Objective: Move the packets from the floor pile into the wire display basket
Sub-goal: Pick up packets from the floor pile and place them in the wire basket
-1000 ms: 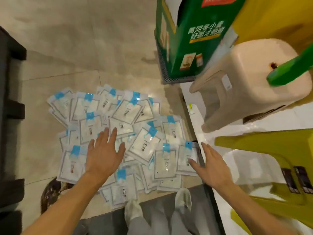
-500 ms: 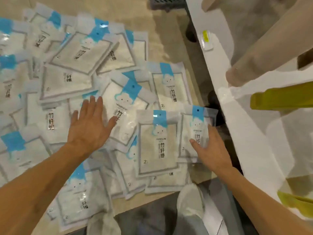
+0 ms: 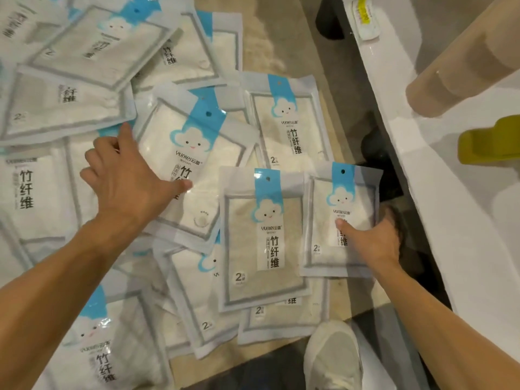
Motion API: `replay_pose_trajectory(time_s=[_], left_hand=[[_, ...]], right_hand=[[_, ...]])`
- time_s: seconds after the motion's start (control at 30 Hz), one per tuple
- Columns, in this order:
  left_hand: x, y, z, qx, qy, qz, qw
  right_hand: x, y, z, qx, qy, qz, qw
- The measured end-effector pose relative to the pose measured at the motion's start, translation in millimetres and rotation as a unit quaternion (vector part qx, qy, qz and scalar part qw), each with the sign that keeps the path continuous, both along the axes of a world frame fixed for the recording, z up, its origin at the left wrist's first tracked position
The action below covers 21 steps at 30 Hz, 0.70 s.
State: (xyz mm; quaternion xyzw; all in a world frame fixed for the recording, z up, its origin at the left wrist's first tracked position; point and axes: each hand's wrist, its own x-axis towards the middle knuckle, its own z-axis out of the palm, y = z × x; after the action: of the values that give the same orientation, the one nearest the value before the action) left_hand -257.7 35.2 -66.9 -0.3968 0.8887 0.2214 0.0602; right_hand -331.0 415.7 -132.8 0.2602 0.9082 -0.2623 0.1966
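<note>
Several flat white packets with blue cloud labels lie overlapping in a pile on the tan floor. My left hand [image 3: 123, 178] grips the left edge of a tilted packet [image 3: 197, 170] in the middle, thumb on top, fingers curled at its rim. My right hand [image 3: 371, 240] holds the rightmost packet [image 3: 342, 198] at its lower right, thumb pressed on its face, fingers tucked underneath. A beige packet [image 3: 264, 237] lies between the two. No wire basket is in view.
A white shelf base [image 3: 439, 209] runs along the right, with a dark gap beneath it. A beige stool leg [image 3: 455, 77] and a yellow-green stool leg [image 3: 489, 142] stand on it. My white shoe [image 3: 333, 358] is at the bottom.
The camera has dropped closer to the pile. My left hand went from flat on the packets to gripping one's edge. My right thumb now presses on the rightmost packet.
</note>
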Motion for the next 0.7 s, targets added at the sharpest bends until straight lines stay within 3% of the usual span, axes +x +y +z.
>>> replay_pose_trajectory(time_s=[0.2, 0.47, 0.7], left_hand=[[6.2, -19.9, 22.5, 0.164, 0.037, 0.107, 0.98], [34.2, -26.2, 43.0, 0.38, 0.091, 0.154, 0.908], [63.8, -24.3, 64.5, 0.415, 0.14, 0.185, 0.88]], right_hand=[[-9.0, -1.3, 4.8, -0.067, -0.045, -0.06, 0.995], [5.0, 3.9, 26.5, -0.296, -0.057, -0.137, 0.944], [12.0, -5.7, 76.8, -0.378, -0.08, -0.111, 0.915]])
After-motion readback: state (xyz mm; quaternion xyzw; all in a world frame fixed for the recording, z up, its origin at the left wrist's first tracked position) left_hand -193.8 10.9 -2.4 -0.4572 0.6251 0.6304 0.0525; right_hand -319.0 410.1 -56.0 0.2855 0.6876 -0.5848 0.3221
